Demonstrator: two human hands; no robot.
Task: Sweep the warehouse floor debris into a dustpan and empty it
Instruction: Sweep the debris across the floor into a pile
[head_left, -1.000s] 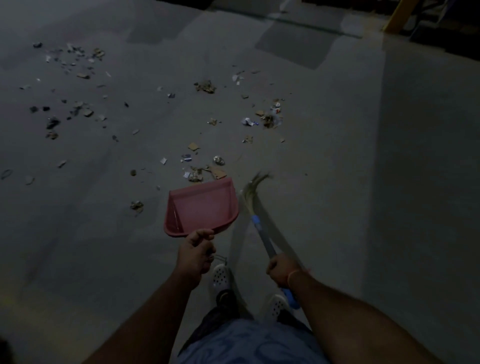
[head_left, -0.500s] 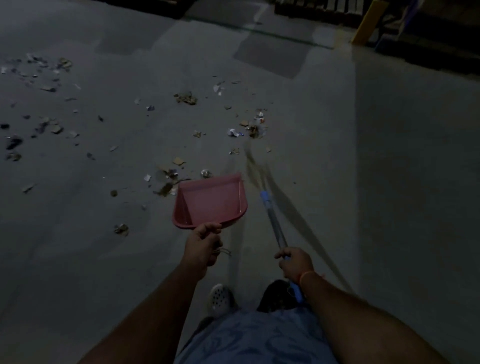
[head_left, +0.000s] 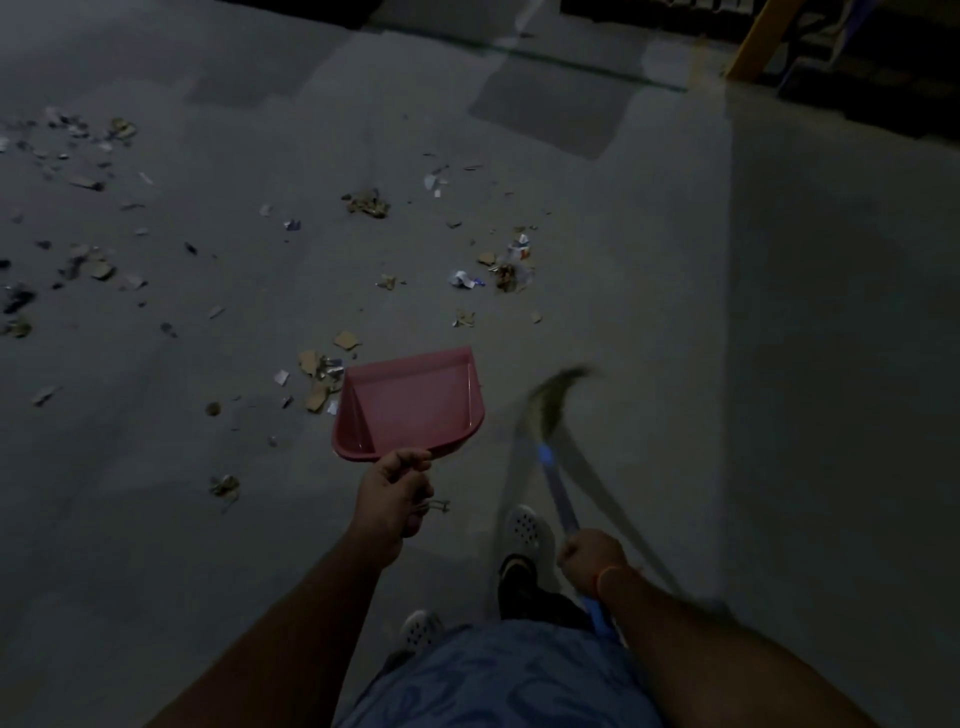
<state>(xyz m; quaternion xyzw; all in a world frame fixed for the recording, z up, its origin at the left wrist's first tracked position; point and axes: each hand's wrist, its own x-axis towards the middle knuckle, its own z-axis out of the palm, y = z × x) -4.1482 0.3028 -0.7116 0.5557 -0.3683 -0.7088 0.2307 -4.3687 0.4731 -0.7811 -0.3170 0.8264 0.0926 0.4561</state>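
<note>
The sweeping is looking barely begun: scraps of cardboard and paper debris (head_left: 322, 374) are lying scattered over the concrete floor (head_left: 779, 364), one cluster sitting just beside the left wall of the pink dustpan (head_left: 410, 405) and more trailing off ahead and far to the left. The pan's tray is appearing empty, though in this dim light small bits inside it would be hard to make out. The left hand (head_left: 395, 493) is curling its fingers round the dustpan's handle, holding the pan out in front with its mouth facing away toward the litter. The right hand (head_left: 589, 558) is gripping the shaft of the broom (head_left: 556, 483) in a closed fist; the bristle head, blurred, is sitting to the right of the pan, near it and apart from the debris. Gathering, scooping and emptying are all remaining.
</note>
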